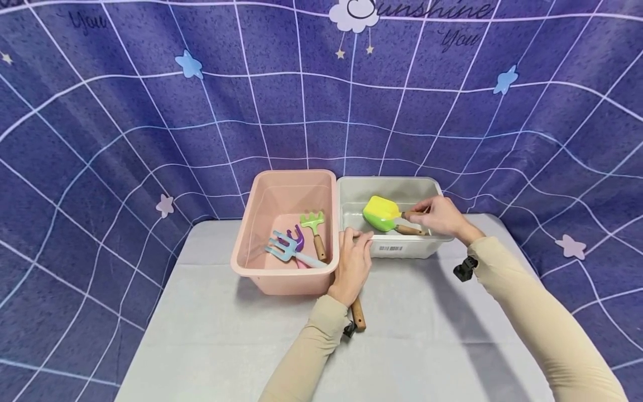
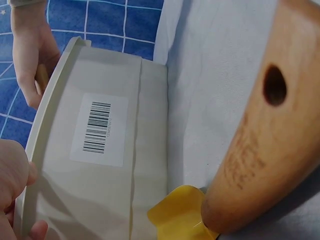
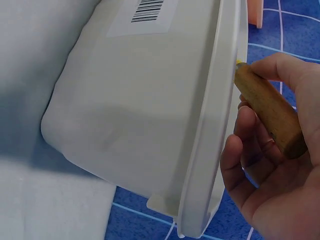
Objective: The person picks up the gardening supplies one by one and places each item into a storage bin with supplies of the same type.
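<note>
**Yellow shovel over the grey bin**

The yellow shovel (image 1: pixel 382 211) hangs over the grey bin (image 1: pixel 351 192), its wooden handle pinched by the right hand (image 1: pixel 439 218). Best lowered level. The left hand (image 1: pixel 354 262) curls around another wooden-handled tool (image 1: pixel 358 314) on the surface (image 1: pixel 211 335).

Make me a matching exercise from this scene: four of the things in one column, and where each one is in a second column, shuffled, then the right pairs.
Things
1. light green rake
2. yellow shovel
3. blue fork
4. barcode sticker

Places
A. on the near outer wall of the grey bin
B. over the grey bin, its wooden handle held by the right hand
C. in the pink bin, nearer its front
D. in the pink bin, leaning by its right wall

Pairs: 1-D, 2-B, 3-C, 4-A
</note>
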`<state>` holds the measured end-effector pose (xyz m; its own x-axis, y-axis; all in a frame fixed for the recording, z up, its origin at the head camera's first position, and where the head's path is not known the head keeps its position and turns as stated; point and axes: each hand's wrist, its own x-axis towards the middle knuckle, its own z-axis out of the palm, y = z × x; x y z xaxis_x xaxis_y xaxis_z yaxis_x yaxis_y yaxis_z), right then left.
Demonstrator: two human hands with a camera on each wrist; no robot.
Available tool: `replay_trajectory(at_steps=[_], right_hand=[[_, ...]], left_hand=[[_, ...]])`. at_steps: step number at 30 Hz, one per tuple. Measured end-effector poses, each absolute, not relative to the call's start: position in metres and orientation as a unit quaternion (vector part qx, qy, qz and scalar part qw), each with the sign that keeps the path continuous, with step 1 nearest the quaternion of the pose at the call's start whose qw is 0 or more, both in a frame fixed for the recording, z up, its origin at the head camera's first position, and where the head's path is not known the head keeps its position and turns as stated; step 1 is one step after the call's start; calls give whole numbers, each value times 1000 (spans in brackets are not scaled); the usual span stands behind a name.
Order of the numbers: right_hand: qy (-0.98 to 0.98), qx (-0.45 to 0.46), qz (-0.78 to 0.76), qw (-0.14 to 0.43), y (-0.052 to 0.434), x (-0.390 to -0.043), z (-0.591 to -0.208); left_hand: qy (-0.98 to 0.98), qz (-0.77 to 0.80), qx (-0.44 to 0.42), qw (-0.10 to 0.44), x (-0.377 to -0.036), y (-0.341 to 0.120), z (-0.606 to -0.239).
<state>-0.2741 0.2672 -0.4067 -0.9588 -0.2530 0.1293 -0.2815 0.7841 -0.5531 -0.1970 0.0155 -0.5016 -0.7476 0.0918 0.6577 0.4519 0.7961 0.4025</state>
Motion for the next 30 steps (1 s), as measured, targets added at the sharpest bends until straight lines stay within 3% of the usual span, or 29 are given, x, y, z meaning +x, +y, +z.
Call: replay_trajectory(at_steps=[30], right_hand=[[-960, 124, 249, 34, 263, -269, -419]], left_hand=[[-888, -290, -154, 323, -198, 16, -502]])
